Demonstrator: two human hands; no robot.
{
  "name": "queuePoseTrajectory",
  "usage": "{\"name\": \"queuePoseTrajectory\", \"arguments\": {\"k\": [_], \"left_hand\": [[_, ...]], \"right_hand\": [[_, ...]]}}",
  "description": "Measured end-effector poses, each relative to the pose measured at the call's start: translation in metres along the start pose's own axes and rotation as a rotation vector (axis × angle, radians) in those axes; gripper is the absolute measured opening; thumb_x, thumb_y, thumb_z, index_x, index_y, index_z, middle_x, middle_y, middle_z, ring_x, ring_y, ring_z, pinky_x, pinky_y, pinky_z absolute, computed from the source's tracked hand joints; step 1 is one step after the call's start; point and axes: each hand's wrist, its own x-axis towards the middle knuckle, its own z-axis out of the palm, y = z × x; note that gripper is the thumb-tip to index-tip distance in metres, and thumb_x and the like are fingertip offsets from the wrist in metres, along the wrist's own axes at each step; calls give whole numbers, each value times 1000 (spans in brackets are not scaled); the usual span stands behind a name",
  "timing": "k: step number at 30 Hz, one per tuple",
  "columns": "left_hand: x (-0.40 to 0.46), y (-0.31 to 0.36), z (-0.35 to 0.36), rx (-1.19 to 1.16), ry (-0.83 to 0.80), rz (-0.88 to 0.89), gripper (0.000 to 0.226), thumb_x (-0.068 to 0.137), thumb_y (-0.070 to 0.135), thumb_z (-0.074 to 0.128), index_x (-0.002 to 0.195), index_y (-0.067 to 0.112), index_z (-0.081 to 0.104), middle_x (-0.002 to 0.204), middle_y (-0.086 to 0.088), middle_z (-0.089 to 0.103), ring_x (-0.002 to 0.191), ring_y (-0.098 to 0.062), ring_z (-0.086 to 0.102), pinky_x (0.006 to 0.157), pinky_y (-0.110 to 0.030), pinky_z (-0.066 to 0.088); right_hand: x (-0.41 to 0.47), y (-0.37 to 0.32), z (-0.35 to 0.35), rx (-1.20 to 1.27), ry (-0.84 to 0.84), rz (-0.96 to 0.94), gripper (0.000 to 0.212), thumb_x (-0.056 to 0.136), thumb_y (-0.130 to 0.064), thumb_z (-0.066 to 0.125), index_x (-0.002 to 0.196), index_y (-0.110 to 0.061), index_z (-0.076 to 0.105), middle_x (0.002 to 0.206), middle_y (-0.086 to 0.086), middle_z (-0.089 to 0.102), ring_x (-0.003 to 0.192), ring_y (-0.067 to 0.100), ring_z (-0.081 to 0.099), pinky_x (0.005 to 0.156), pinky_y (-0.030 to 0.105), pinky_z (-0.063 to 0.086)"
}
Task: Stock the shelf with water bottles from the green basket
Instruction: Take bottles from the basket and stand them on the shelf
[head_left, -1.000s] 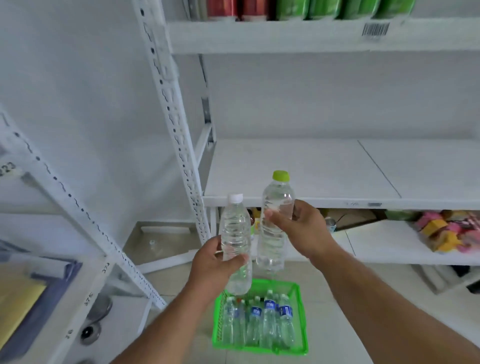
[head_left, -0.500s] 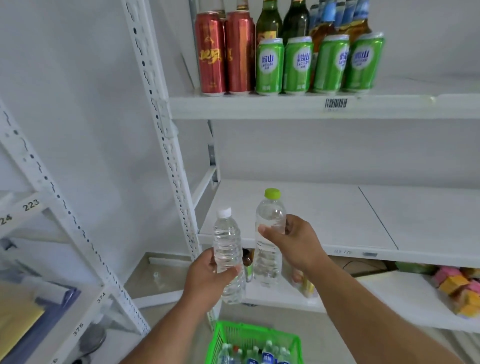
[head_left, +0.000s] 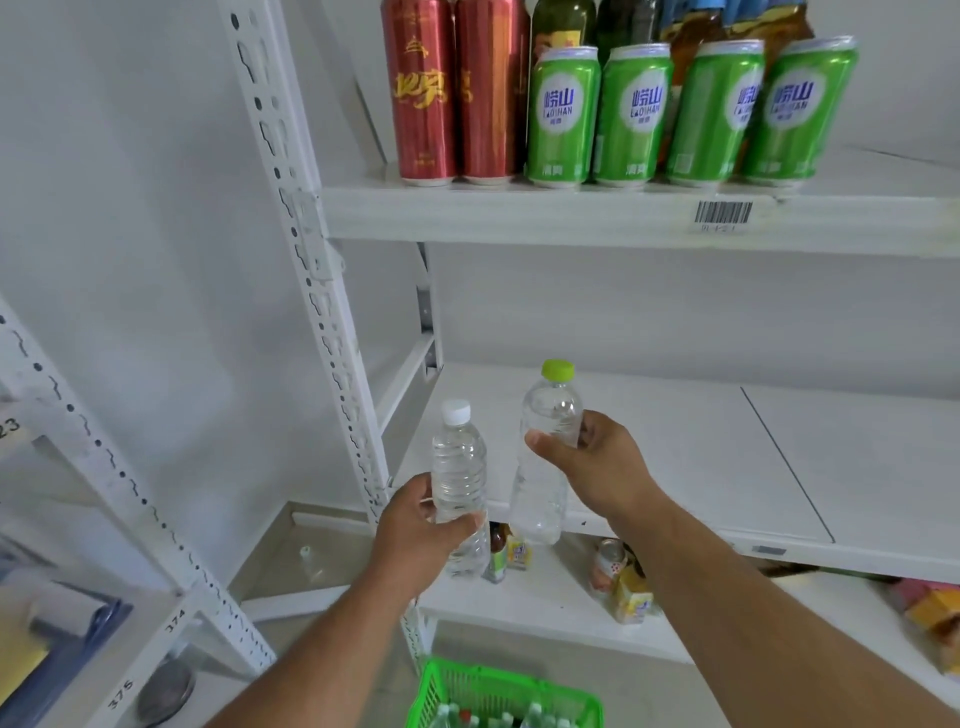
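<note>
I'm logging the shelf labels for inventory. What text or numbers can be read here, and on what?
"LAOSHAN", below large Chinese characters: green cans, top shelf.
Gold Chinese characters, not legible to me: red cans.
"374": left rack beam.
"375": same beam, lower.
"23", cut off by the frame edge: left rack.
Digits under the barcode: too blurred.
Both held bottles: no label.

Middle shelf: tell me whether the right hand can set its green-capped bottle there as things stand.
Probably yes. The right hand grips the green-capped bottle upright just in front of the middle shelf, whose surface ahead looks bare, with open space beneath the upper shelf.
</note>
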Motion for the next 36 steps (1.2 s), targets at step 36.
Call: {"name": "queuePoseTrajectory", "arguments": {"k": [36], "left_hand": [[250, -25, 32, 37, 45, -11, 43, 68, 32, 82, 108, 34, 65, 97, 14, 71, 94, -6, 66, 82, -27, 54]], "right_hand": [[233, 23, 56, -45, -31, 62, 37, 77, -38, 82, 111, -28, 69, 102, -12, 72, 97, 9, 67, 66, 22, 49]]}}
